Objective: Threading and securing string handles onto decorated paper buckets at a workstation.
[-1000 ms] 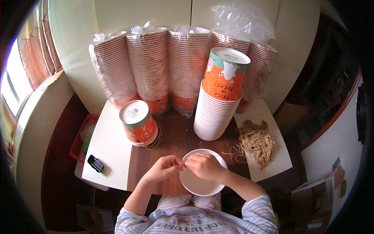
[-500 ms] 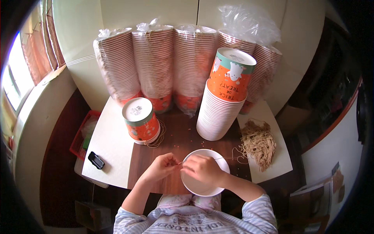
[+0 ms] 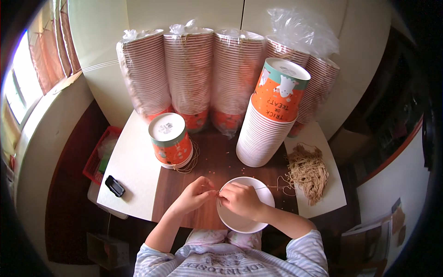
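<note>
A white paper bucket stands at the table's front edge, its open mouth up. At its left rim my two hands meet fingertip to fingertip. My right hand reaches over the mouth, closed on a thin tan string. That string runs rightward across the bucket's rim to a tangled bundle of tan strings. My left hand is outside the rim, thumb and forefinger pinched together; what lies between them is too small to make out.
Upside-down orange-and-green buckets with string loops stand back left. A tall nested stack leans at back right. Behind stand several plastic-wrapped stacks. A small black plastic case lies at the left, a red basket beyond the table edge.
The whole view has shifted slightly. My hands stay together at the bucket's left rim, with only small finger movements.
</note>
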Tool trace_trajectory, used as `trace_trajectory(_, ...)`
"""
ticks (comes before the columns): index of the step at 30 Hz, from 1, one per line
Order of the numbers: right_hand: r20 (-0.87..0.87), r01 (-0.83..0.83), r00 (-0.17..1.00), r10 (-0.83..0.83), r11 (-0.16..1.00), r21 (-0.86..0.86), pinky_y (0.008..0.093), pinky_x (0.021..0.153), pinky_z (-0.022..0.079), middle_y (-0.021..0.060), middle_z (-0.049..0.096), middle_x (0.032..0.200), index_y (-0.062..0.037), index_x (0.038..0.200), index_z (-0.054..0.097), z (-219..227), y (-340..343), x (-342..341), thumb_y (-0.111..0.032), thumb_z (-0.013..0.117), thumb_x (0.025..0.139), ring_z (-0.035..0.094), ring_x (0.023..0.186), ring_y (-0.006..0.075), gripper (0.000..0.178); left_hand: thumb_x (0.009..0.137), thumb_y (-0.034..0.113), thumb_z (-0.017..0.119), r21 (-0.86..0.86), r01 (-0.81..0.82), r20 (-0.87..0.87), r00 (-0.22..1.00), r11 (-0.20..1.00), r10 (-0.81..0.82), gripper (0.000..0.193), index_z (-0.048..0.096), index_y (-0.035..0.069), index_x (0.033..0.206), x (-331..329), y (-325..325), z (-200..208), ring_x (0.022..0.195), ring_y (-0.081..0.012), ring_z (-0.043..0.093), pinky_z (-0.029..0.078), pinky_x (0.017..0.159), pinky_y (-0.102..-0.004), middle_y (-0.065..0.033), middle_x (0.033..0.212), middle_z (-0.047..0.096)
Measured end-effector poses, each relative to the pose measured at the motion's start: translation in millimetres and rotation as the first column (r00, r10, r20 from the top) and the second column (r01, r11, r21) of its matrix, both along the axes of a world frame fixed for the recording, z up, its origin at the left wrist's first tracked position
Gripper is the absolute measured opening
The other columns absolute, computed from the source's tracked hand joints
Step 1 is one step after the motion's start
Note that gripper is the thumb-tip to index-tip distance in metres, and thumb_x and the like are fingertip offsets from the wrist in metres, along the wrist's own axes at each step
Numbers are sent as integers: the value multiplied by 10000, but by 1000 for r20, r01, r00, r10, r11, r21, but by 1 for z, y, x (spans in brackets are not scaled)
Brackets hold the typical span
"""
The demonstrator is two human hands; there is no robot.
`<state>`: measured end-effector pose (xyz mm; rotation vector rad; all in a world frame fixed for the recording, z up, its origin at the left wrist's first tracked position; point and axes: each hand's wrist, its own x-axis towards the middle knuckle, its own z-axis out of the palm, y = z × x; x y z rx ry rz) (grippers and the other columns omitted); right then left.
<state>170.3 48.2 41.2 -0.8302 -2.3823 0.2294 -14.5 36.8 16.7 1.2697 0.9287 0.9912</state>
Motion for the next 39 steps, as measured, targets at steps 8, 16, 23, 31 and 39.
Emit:
trace_trajectory(8, -132, -33, 991, -39, 863, -504, 255, 553, 450, 52, 609, 698, -46, 758, 633, 3, 15, 6, -99, 657, 699, 571, 611, 133, 83, 749, 61, 631, 265, -150, -409, 877, 952, 252, 84, 597, 5, 801, -1, -23, 9, 670, -119, 561, 456, 595, -231, -61, 728, 533)
trace_trajectory(16, -218, -146, 975, -38, 629, -764, 239, 572, 455, 41, 628, 684, -12, 762, 620, 0, 22, 5, -112, 623, 741, 567, 616, 85, 102, 692, 101, 692, 411, -209, -443, 805, 887, 395, 149, 655, 41, 822, 22, -34, 3, 572, -151, 525, 441, 528, -256, -61, 678, 518)
trace_trajectory(23, -239, -179, 971, -32, 566, -804, 234, 591, 453, 31, 619, 705, -13, 794, 613, -5, 22, 5, -104, 613, 749, 558, 648, 77, 102, 666, 145, 695, 514, -286, -429, 731, 809, 531, 102, 643, 75, 720, 30, -31, -7, 568, -209, 542, 456, 520, -313, -62, 638, 515)
trace_trajectory(31, -216, -141, 976, -36, 650, -747, 242, 594, 454, 41, 609, 702, -10, 796, 605, -6, 22, 7, -98, 607, 735, 559, 646, 87, 107, 663, 101, 661, 698, -218, -450, 606, 682, 656, 76, 592, 101, 694, 30, -26, -1, 600, -221, 544, 450, 502, -338, -49, 645, 525)
trace_trajectory(39, -190, -116, 981, -40, 666, -737, 247, 601, 454, 41, 593, 699, -10, 780, 592, -5, 22, 6, -86, 596, 726, 552, 647, 92, 94, 703, 70, 646, 591, -289, -324, 770, 753, 550, 106, 618, 72, 805, 29, -22, -18, 552, -176, 557, 462, 500, -270, -70, 666, 578)
